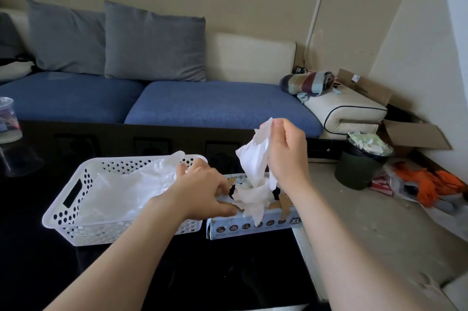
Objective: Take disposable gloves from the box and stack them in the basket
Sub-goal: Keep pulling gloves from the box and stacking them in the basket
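Far to the left of the glove box (253, 225), a clear plastic cup (7, 120) stands at the edge of the glossy black surface (38, 272) you are working on. Just left of the box, close against it, sits the white perforated basket (63, 212), with a pile of translucent gloves (121, 191) lying flat inside. Behind the box runs a sofa (215, 105) with blue seat cushions, and two grey pillows (154, 42) lean up to the left. Your left hand (202, 191) rests on the left end of the box top, its fingers (224, 185) loosely spread and pressing down on the cardboard, holding nothing. From the torn opening in the middle of the box top a white glove (255, 158) rises, its lower end bunched in the opening. Your right hand (286, 156) is above the box, with its fingers (278, 124) and thumb closed tight in a pinch on the glove's upper end. Right of the box, on the floor, are a dark waste bin (359, 168), an open cardboard carton (415, 135) and a heap of orange cloth (435, 184).
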`<control>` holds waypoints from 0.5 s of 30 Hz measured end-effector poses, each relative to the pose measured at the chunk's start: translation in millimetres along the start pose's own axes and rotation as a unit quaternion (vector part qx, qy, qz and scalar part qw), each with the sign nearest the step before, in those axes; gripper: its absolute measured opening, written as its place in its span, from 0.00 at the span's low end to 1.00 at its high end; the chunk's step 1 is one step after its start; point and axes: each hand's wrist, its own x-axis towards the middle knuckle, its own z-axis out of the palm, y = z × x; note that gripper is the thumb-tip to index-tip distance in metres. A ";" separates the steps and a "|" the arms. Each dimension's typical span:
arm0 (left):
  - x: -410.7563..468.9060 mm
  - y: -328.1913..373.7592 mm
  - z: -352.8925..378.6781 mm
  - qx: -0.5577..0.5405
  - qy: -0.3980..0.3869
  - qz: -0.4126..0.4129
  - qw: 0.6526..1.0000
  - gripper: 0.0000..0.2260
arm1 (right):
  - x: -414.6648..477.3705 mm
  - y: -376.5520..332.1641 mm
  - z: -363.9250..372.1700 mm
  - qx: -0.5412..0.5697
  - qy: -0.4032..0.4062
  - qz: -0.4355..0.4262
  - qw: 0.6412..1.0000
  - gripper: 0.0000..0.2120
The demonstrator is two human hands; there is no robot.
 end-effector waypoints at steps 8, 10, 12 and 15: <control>1.4 10.6 -3.9 -0.136 0.183 0.055 0.972 0.09 | -4.9 -3.2 7.0 -0.014 -0.056 0.012 0.998 0.19; 1.0 14.1 -2.3 -0.118 0.120 0.091 0.981 0.13 | -5.7 -13.3 5.2 0.026 -0.023 0.010 0.999 0.19; -0.2 16.5 2.9 -0.044 0.053 0.086 0.994 0.16 | -6.2 -23.5 3.1 0.067 0.019 0.006 0.998 0.20; -1.7 17.0 9.6 -0.008 0.027 0.072 0.997 0.14 | -6.0 -31.2 2.1 0.109 0.068 0.008 0.992 0.20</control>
